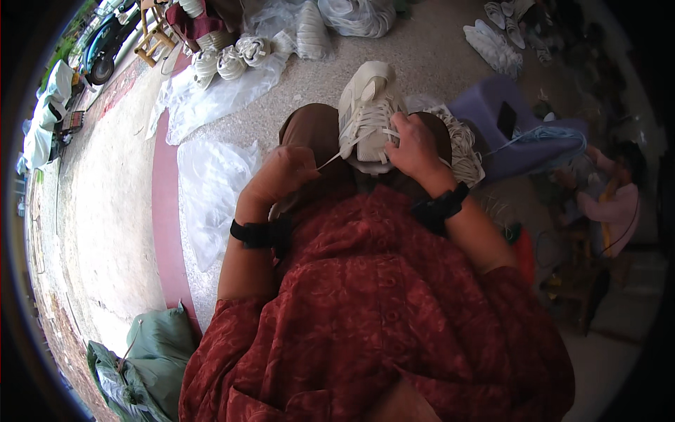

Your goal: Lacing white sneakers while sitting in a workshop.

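Note:
A cream sneaker [369,98] rests between my knees, its toe pointing away from me and its laces crossed over the tongue. My left hand [287,171] is closed on a thin pale shoelace [330,162], which runs taut from the fingers to the shoe's left side. On the shoe's right side my right hand [416,145] grips the upper near the eyelets, thumb and fingers bent around the edge. Whether a lace end is also in those fingers cannot be made out. A bundle of loose white laces [464,149] lies just right of my right knee.
Several pale sneakers [230,63] stand on clear plastic sheeting [211,102] at the far left. More shoes [492,50] lie at the far right. A purple stool [485,105] carries a dark phone and blue cords. Another person [610,204] sits at right. Green sacks [158,352] lie near left.

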Demonstrator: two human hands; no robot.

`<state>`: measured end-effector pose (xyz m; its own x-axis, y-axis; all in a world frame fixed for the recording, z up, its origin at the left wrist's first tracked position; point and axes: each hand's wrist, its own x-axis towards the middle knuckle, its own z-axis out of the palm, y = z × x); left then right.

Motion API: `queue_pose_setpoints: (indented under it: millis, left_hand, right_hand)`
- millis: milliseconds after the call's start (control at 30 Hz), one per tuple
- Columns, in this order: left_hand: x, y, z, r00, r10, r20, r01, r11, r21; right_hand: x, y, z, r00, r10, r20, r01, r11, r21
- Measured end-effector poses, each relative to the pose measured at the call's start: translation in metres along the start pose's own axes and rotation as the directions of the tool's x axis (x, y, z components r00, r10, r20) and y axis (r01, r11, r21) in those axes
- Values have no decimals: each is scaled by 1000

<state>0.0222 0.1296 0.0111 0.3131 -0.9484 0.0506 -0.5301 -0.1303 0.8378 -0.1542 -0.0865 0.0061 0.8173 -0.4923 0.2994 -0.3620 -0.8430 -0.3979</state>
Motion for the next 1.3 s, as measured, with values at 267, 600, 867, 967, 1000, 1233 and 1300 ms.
queue_pose_setpoints:
  millis: [267, 600, 867, 967, 1000, 1233, 1300]
  left_hand:
    - [34, 18, 36, 989, 95, -110, -84, 992, 99]
    - [92, 1, 58, 915, 392, -95, -279, 784, 554]
    - [106, 34, 54, 998, 34, -47, 2, 791, 612]
    - [116, 31, 51, 1000, -1, 31, -18, 785, 619]
    - [118, 28, 52, 1000, 23, 21, -31, 771, 636]
    - [114, 31, 56, 982, 180, 47, -162, 702, 694]
    - [109, 26, 56, 958, 286, 0, -207, 692, 692]
  right_hand:
    - [4, -7, 5, 998, -9, -60, 10, 1000, 18]
    - [6, -4, -2, 997, 79, 14, -80, 993, 90]
    - [8, 7, -1, 994, 79, 72, -92, 975, 201]
    - [10, 4, -2, 992, 91, 92, -106, 978, 179]
    - [10, 3, -2, 992, 93, 90, -109, 976, 188]
    - [16, 8, 4, 1000, 20, -11, -19, 987, 158]
    - [17, 13, 4, 996, -82, -27, 83, 994, 76]
